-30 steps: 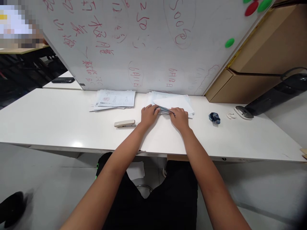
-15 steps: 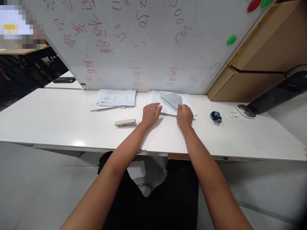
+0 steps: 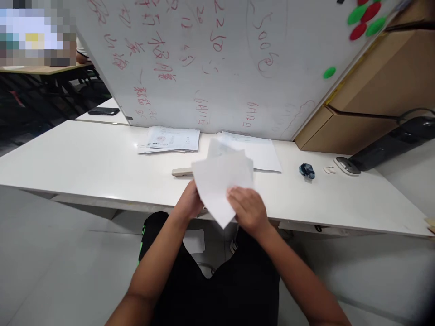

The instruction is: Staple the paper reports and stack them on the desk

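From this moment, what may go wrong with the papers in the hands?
The sheets are fanned unevenly between the left hand and the right hand; one might slip. Their lowest corner shows past the edge of the desk, so one might reach the floor. The stapler, partly hidden behind them, might get bumped.

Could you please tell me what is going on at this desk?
A seated person is handling a few loose paper sheets over the front of the white desk. The right hand is on the top sheet; the left hand is at their left edge, its fingers mostly hidden. Behind them lie a partly covered stapler and, by the whiteboard, a left paper stack and a right paper stack.
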`<state>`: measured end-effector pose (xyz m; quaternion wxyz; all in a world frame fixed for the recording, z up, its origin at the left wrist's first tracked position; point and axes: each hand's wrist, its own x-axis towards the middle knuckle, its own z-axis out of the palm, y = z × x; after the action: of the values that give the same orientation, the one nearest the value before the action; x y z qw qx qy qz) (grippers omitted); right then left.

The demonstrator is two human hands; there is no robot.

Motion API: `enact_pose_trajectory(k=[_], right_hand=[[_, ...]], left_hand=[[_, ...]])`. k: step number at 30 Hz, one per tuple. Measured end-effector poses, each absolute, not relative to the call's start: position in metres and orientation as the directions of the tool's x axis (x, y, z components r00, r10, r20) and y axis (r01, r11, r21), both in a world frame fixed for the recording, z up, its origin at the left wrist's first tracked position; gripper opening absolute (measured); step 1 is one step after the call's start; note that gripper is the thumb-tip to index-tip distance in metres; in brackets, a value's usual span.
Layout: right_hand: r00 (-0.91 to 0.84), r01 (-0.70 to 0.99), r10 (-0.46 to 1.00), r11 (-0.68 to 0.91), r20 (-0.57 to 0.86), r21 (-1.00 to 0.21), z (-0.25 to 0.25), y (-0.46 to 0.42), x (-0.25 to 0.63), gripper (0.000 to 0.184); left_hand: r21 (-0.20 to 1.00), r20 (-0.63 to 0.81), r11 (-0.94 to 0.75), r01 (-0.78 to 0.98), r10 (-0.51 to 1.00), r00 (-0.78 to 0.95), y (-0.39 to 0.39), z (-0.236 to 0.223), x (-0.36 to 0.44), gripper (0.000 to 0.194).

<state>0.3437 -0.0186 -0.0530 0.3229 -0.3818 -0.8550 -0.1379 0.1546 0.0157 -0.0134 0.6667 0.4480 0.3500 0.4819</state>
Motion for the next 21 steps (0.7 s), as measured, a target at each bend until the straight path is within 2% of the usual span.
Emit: enact_pose_trajectory(k=[4, 8, 12, 15, 21], right_hand=[[-0.521, 0.708, 0.556, 0.706, 0.648, -0.036, -0.086, -0.086, 0.321, 0.045], [-0.54, 0.704, 0.625, 0.703, 0.564, -0.104, -0.11, -0.113, 0.315, 0.058], [-0.387, 0.764, 0.658, 0.621, 0.646, -0.175, -0.115, -0.117, 0.322, 0.068], [-0.249, 0.828, 0.675, 0.52, 0.695, -0.208, -0.112, -0.119, 0.327, 0.071], [-0.222, 0.899, 0.787, 0.394, 0.576, -0.191, -0.109, -0.127, 0.31, 0.072]], left_hand=[[0.82, -0.284, 0.391, -0.417, 0.912, 0.297, -0.064, -0.046, 0.118, 0.048], [0.766, -0.408, 0.469, -0.441, 0.883, 0.231, -0.101, -0.072, 0.105, 0.042], [0.779, -0.427, 0.454, -0.432, 0.889, 0.163, -0.108, -0.087, 0.1, 0.044], [0.768, -0.405, 0.413, -0.489, 0.905, 0.129, -0.106, -0.094, 0.103, 0.043], [0.764, -0.418, 0.357, -0.538, 0.908, 0.009, -0.103, -0.102, 0.125, 0.044]])
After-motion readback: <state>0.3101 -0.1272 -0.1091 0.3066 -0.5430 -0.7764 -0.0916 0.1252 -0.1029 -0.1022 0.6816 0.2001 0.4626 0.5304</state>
